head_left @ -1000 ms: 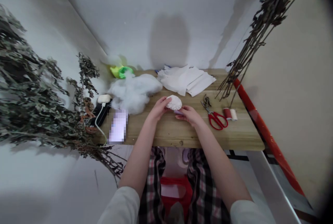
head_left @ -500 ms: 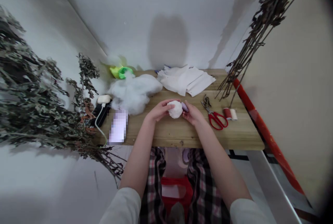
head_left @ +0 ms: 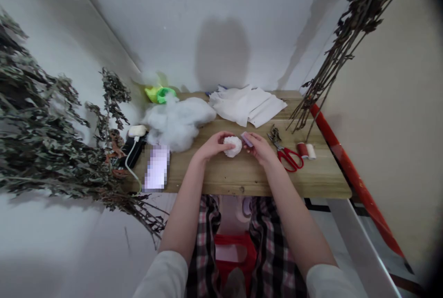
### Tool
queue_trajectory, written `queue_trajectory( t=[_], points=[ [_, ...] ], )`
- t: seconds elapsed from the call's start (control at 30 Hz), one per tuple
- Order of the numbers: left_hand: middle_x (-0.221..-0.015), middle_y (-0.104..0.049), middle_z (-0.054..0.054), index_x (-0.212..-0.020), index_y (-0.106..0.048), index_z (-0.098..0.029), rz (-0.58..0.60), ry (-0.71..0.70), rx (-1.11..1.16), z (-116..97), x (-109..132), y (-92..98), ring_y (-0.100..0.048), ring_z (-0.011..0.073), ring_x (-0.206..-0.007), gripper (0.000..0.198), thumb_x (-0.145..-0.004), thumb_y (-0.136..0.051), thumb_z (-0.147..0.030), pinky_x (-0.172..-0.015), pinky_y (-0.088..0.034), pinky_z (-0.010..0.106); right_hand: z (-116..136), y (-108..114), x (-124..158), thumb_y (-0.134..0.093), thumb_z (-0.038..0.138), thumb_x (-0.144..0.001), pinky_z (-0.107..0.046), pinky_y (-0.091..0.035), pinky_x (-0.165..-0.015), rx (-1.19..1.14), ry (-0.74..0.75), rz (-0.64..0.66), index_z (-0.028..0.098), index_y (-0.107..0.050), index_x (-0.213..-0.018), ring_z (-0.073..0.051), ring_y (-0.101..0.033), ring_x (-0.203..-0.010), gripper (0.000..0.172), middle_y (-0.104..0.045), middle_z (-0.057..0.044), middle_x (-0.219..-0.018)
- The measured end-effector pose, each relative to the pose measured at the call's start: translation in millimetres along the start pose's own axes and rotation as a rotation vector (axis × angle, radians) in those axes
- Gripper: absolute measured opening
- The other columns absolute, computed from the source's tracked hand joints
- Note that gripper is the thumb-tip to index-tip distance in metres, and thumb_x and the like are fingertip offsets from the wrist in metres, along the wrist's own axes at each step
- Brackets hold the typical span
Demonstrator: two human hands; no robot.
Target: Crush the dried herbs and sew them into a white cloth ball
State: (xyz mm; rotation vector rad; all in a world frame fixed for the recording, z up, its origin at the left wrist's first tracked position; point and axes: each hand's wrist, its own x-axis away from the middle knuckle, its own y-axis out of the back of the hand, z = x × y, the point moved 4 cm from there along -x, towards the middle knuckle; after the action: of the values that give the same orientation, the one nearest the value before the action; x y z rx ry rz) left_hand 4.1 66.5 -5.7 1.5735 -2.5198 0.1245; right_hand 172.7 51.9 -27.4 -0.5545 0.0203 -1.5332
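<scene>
My left hand (head_left: 217,146) is closed around a round white fabric ball (head_left: 233,146) with a bumpy surface, its thumb lying on the ball. Just to the right, my right hand (head_left: 258,148) pinches a small flat pale-purple piece (head_left: 247,139) that I cannot identify further. A narrow gap separates this piece from the ball. Both hands are above the front half of the wooden table (head_left: 221,180). Red-handled scissors (head_left: 290,158) lie close to the right of my right hand.
White stuffing (head_left: 180,120) heaps at the back left beside a green and yellow bag (head_left: 161,95). White cloth pieces (head_left: 247,104) lie at the back. Thread spools (head_left: 306,151) stand right; a phone (head_left: 157,167) lies left. Dried plants (head_left: 58,136) crowd the left edge.
My right hand has drawn slightly away to the right with the purple piece, which has turned and shows more of itself. The ball has turned a little in my left hand.
</scene>
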Motion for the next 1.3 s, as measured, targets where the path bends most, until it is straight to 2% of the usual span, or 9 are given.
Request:
queue_trajectory(
  t=[0.1, 0.33, 0.43, 0.57, 0.7, 0.83, 0.93, 1.03, 1.3],
  points=[
    [-0.107, -0.067, 0.012, -0.108, -0.062, -0.011, -0.008, 0.034, -0.057, 4, 0, -2.0, -0.062, 0.0208, -0.093, 0.056, -0.058, -0.079, -0.028, -0.085, -0.047, 0.034, 3, -2, 1, -0.07, 0.059, -0.065, -0.017, -0.032, -0.037, 0.083, 0.071, -0.029, 0.017, -0.066, -0.079, -0.008, -0.052, -0.049, 0.044, -0.064, -0.001, -0.069],
    [-0.096, -0.068, 0.008, -0.096, -0.064, -0.012, -0.179, 0.008, -0.096, 7, 1, -0.1, -0.061, 0.019, -0.085, 0.047, -0.059, -0.078, -0.038, -0.077, -0.047, 0.031, 11, -11, 7, -0.055, 0.065, -0.075, -0.022, -0.041, -0.047, 0.239, 0.264, -0.014, 0.022, -0.061, -0.087, -0.011, -0.05, -0.051, 0.045, -0.056, 0.003, -0.062],
    [-0.092, -0.067, 0.007, -0.096, -0.063, -0.012, -0.178, -0.003, -0.071, 10, 0, -0.9, -0.06, 0.017, -0.08, 0.048, -0.06, -0.078, -0.04, -0.075, -0.047, 0.029, 12, -17, 12, -0.048, 0.059, -0.083, -0.024, -0.043, -0.055, 0.36, 0.379, 0.016, 0.023, -0.06, -0.091, -0.012, -0.05, -0.057, 0.039, -0.054, 0.003, -0.066],
    [-0.085, -0.065, 0.004, -0.101, -0.058, -0.016, -0.184, 0.003, -0.009, 12, 2, -1.0, -0.059, 0.0141, -0.074, 0.047, -0.064, -0.075, -0.039, -0.066, -0.048, 0.026, 13, -25, 20, -0.064, 0.042, -0.076, -0.028, -0.046, -0.075, 0.573, 0.523, 0.071, 0.023, -0.055, -0.104, -0.017, -0.055, -0.08, 0.035, -0.06, -0.001, -0.09],
    [-0.083, -0.062, 0.003, -0.089, -0.056, -0.016, -0.241, 0.098, 0.038, 14, 8, 2.2, -0.059, 0.0139, -0.075, 0.034, -0.07, -0.071, -0.04, -0.065, -0.05, 0.026, 14, -33, 27, -0.055, 0.028, -0.083, -0.036, -0.044, -0.087, 0.818, 0.659, 0.099, 0.02, -0.056, -0.106, -0.022, -0.055, -0.095, 0.025, -0.059, -0.008, -0.101],
    [-0.086, -0.062, 0.004, -0.09, -0.055, -0.017, -0.314, 0.158, 0.069, 13, 13, 5.1, -0.06, 0.0156, -0.079, 0.031, -0.07, -0.071, -0.034, -0.067, -0.053, 0.029, 8, -35, 37, -0.052, 0.027, -0.085, -0.039, -0.045, -0.089, 0.95, 0.692, -0.007, 0.019, -0.06, -0.111, -0.025, -0.055, -0.099, 0.028, -0.055, -0.012, -0.107],
    [-0.089, -0.062, 0.004, -0.108, -0.057, -0.021, -0.288, 0.156, 0.109, 12, 15, 3.5, -0.06, 0.0158, -0.081, 0.041, -0.07, -0.071, -0.031, -0.068, -0.054, 0.029, 0, -37, 47, -0.053, 0.029, -0.085, -0.04, -0.046, -0.091, 0.971, 0.712, -0.124, 0.021, -0.061, -0.115, -0.026, -0.055, -0.103, 0.031, -0.052, -0.012, -0.114],
    [-0.097, -0.063, 0.005, -0.109, -0.06, -0.021, -0.25, 0.152, 0.144, 11, 18, 2.1, -0.06, 0.0149, -0.083, 0.038, -0.073, -0.068, -0.03, -0.07, -0.053, 0.027, -8, -41, 53, -0.049, 0.026, -0.088, -0.041, -0.047, -0.089, 0.974, 0.757, -0.175, 0.022, -0.059, -0.118, -0.025, -0.057, -0.1, 0.032, -0.057, -0.011, -0.108],
    [-0.09, -0.063, 0.003, -0.093, -0.056, -0.02, -0.298, 0.171, 0.162, 10, 20, 5.5, -0.06, 0.0134, -0.078, 0.03, -0.074, -0.067, -0.041, -0.068, -0.054, 0.028, -11, -49, 59, -0.051, 0.027, -0.089, -0.041, -0.048, -0.088, 1.044, 0.853, -0.108, 0.021, -0.06, -0.114, -0.026, -0.056, -0.101, 0.027, -0.057, -0.012, -0.109]
  ],
)
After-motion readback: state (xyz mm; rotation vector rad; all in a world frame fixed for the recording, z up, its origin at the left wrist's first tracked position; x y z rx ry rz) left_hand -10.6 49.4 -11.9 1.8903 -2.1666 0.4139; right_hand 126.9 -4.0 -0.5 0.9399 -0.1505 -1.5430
